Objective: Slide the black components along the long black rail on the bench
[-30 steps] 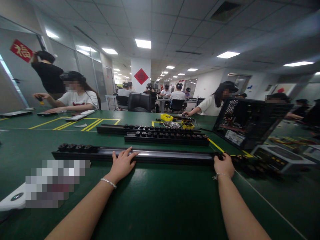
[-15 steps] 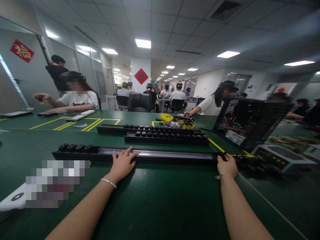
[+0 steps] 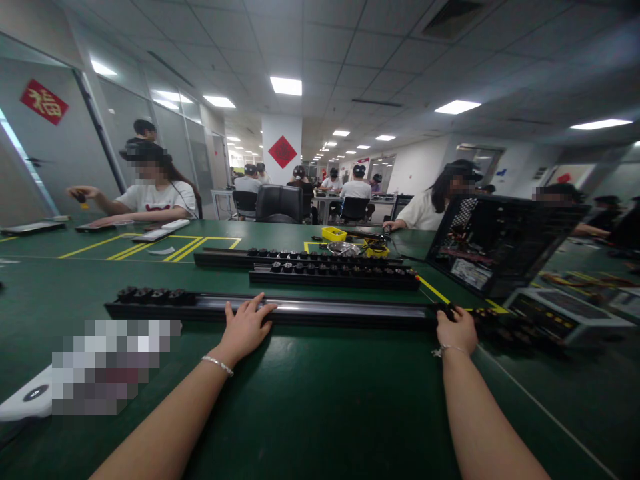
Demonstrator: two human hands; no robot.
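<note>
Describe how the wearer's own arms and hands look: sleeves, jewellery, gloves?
Both forearms are bare, with no sleeves in view and no gloves. The left hand has a thin silver bracelet at the wrist; the right hand wears a similar fine chain bracelet. No watch or rings are discernible.

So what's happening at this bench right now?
A person at a green table rests the left hand flat on a long black rail. The right hand sits at the rail's right end, by a pile of small black parts. Two more loaded rails lie behind.
</note>
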